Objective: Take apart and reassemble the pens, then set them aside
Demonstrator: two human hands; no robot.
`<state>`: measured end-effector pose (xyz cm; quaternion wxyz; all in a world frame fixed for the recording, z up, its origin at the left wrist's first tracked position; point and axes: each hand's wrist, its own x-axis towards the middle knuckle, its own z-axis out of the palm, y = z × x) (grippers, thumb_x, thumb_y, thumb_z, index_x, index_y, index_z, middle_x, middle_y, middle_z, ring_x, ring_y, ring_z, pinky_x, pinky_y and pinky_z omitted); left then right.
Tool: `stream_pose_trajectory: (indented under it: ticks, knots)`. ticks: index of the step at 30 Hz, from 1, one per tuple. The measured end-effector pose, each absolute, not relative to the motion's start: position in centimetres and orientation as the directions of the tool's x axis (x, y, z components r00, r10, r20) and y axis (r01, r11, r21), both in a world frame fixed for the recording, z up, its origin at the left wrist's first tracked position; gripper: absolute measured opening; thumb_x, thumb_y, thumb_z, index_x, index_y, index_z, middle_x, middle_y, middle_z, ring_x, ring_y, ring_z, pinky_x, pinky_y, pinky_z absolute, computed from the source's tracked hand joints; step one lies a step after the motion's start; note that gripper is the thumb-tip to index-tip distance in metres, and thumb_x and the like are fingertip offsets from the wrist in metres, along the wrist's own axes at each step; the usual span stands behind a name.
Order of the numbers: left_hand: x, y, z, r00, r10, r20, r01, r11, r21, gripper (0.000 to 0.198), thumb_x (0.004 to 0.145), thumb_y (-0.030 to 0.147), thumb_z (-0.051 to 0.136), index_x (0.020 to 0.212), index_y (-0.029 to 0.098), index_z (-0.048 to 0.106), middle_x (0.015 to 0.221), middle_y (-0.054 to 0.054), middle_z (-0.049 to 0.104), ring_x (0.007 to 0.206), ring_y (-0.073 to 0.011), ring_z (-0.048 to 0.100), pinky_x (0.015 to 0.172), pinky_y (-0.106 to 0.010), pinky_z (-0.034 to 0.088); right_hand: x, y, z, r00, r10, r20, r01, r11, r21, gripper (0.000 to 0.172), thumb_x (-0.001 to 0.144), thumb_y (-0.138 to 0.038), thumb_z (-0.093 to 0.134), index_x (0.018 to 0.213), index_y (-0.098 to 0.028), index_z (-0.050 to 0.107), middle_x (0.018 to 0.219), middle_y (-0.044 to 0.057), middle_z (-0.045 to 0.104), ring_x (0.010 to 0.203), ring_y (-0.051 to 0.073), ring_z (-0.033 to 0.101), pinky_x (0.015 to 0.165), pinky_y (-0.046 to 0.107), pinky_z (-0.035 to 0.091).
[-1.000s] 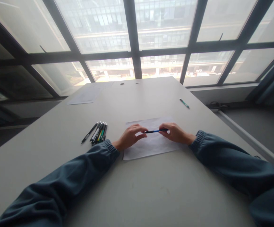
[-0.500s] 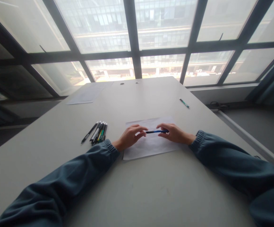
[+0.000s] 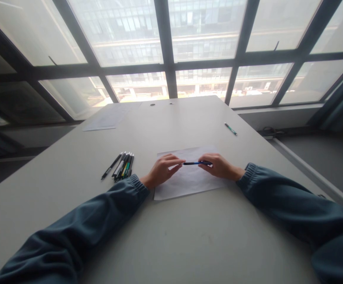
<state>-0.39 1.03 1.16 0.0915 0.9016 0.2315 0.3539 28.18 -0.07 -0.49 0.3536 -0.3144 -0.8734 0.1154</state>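
Observation:
A blue pen (image 3: 191,163) with a black front part is held level over a white sheet of paper (image 3: 189,183). My right hand (image 3: 217,165) has its fingers closed around the blue barrel. At the pen's left end, my left hand (image 3: 164,167) pinches the tip between thumb and fingertips. The pen's right end is partly covered by my right fingers. Beside my left wrist lies a bundle of pens (image 3: 124,165), mostly black with some green and yellow, set close together.
A green and black pen (image 3: 230,129) lies alone toward the table's right edge. Other papers (image 3: 106,118) are at the far left of the white table (image 3: 171,236). Large windows (image 3: 201,35) stand beyond its far end.
My right fingers have closed more tightly round the blue barrel. My left thumb and fingertips have drawn nearer together at the pen's tip, and the pen has risen very slightly.

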Motion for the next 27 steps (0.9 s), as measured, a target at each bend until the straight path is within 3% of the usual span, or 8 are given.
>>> stream_pose_trajectory:
  ticks: [10,17,27]
  knots:
    - [-0.4,1.3,0.9,0.607,0.516,0.604,0.394,-0.856,0.335,0.019,0.092,0.032,0.068,0.105,0.022,0.076,0.091,-0.007,0.074,0.083,-0.0168,0.067,0.078,-0.031,0.055,28.2,0.0,-0.5,-0.537,0.614,0.579,0.426,0.789,-0.442,0.013,0.095,-0.030,0.060,0.092,-0.021,0.069,0.081,0.005,0.067,0.071,0.016,0.060,0.068,0.028,0.048]
    - [-0.3,1.1,1.1,0.564,0.543,0.622,0.432,-0.836,0.338,0.010,0.092,0.026,0.067,0.091,0.021,0.075,0.084,-0.004,0.072,0.080,-0.0160,0.065,0.078,-0.030,0.053,28.2,0.1,-0.1,-0.542,0.590,0.599,0.411,0.807,-0.424,0.014,0.096,-0.030,0.059,0.093,-0.022,0.070,0.085,0.006,0.066,0.075,0.017,0.059,0.070,0.030,0.049]
    - [-0.4,1.0,1.3,0.411,0.634,0.656,0.535,-0.750,0.389,0.011,0.092,0.026,0.064,0.087,0.020,0.072,0.083,-0.004,0.070,0.079,-0.0163,0.063,0.077,-0.030,0.052,29.0,0.5,0.4,-0.380,0.599,0.705,0.635,0.723,-0.272,0.008,0.093,-0.026,0.063,0.093,-0.024,0.070,0.094,0.007,0.068,0.094,0.024,0.056,0.088,0.043,0.041]
